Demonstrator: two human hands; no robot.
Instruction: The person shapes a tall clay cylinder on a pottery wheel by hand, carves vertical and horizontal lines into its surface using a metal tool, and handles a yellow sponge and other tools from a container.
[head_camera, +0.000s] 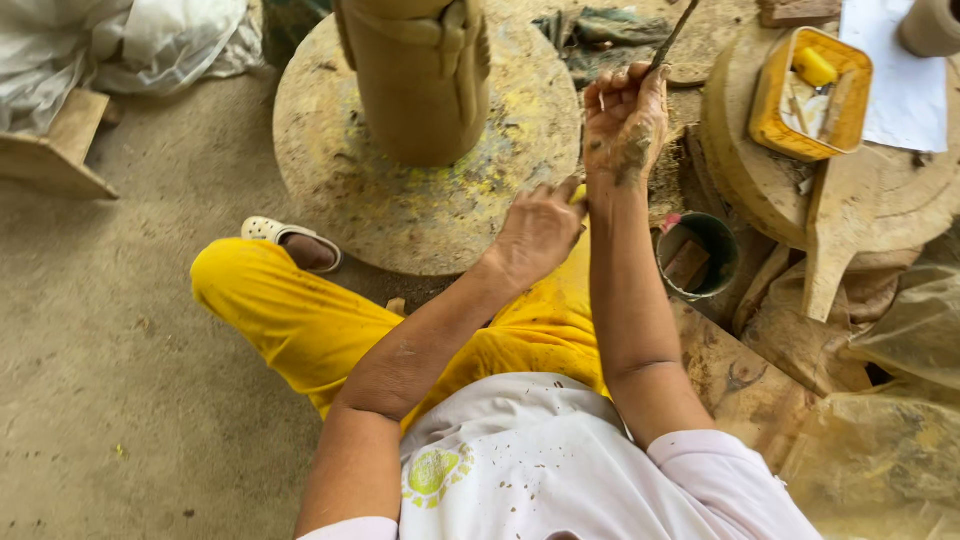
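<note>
Off to the far side of our left fingers, a pale sandal (290, 240) peeks out past the yellow trouser leg (290, 310). Just beyond those fingers sits the round wooden turntable (380, 190), flecked with yellow, and on it the tall clay cylinder (420, 75), upright, well clear of both hands. Our left hand (535, 230) hangs over the turntable's near edge, fingers curled loosely inward and holding nothing; whether the tips touch the wood we cannot tell. Now across to the right hand (625, 115), smeared with clay: thumb and fingertips are bunched together, pinching a thin stick tool (675, 32) that juts up and away from the knuckles, beside the cylinder but not touching it. To work well here, we judge the pinch should stay low on the stick for control, with the left hand steadying the wheel. Below the right wrist stands a small dark pot (698, 255). Further right of the fingers, a yellow tray (770, 105) of bits rests on a second wooden disc (880, 195).
</note>
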